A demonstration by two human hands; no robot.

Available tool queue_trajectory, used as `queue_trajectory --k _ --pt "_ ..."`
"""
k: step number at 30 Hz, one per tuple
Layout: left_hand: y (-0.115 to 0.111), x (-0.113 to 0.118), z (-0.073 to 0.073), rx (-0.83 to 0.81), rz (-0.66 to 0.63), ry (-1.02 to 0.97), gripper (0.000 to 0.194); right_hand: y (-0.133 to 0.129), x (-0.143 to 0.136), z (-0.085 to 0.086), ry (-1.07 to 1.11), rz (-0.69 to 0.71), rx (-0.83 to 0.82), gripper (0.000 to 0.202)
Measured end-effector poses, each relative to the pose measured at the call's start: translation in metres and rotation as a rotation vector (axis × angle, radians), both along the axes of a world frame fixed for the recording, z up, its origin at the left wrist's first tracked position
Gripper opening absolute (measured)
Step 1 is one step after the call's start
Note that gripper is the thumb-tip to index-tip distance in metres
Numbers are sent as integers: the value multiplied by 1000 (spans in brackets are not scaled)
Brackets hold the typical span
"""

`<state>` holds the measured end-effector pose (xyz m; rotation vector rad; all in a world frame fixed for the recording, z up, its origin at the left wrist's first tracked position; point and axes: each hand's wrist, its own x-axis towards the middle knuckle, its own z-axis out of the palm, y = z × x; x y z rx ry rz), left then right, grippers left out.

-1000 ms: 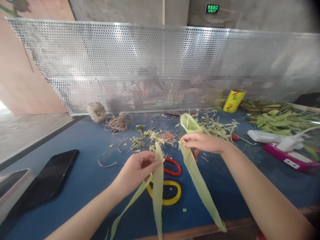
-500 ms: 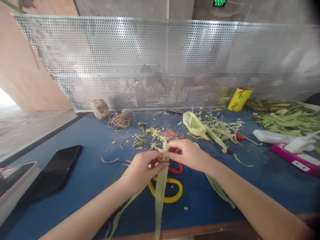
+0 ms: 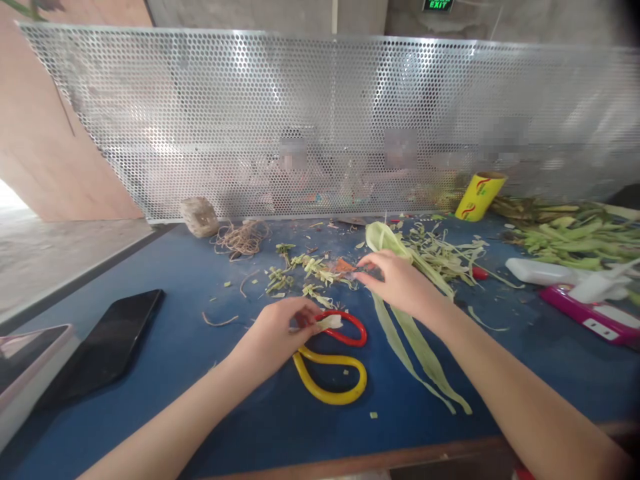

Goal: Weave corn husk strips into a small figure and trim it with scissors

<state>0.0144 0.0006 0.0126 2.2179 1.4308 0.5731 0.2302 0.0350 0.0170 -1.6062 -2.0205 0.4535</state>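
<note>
My left hand (image 3: 283, 327) is closed in a pinch on a short piece of pale corn husk (image 3: 330, 323). The piece sticks out past the fingertips over scissors (image 3: 330, 397) with a red and a yellow handle loop; their blades are hidden. My right hand (image 3: 387, 277) has thumb and forefinger apart with nothing between them. Close to its fingertips are an orange scrap (image 3: 344, 265) and small knotted husk pieces (image 3: 315, 268). Long green husk strips (image 3: 425, 353) lie beside and under the right forearm. Behind that hand rests a cupped husk (image 3: 383, 238).
A black phone (image 3: 107, 343) lies on the left of the blue table. Tangled twine (image 3: 243, 239) and a stone-like block (image 3: 199, 217) stand at the back. To the right are shredded husk (image 3: 440, 250), a yellow roll (image 3: 481, 196) and a purple power strip (image 3: 585, 320). A perforated metal screen (image 3: 330, 100) closes the rear.
My hands have parted; the right moved up and right and its fingers spread. The long strip hanging from them is gone from the middle, and two strips now show at the right.
</note>
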Motion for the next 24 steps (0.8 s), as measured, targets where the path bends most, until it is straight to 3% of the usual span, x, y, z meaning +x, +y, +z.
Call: queue_trajectory --k 3,5,10,16,20,24 --pt "-3 1 3 1 71 -131 17 -12 -17 1 130 272 -130 27" --pt "-4 3 3 -56 72 -248 20 -17 -24 0 214 381 -242 24" --pt "-4 6 0 -300 20 -539 24 -19 -27 -6 344 474 -306 14" --pt "-5 7 4 -409 24 -576 19 -18 -29 -8 361 517 -275 8" --pt "-8 7 3 -230 67 -428 21 -24 -35 -5 439 497 -336 17" --pt "-12 11 3 33 147 -240 18 -28 -41 -6 396 366 -242 23"
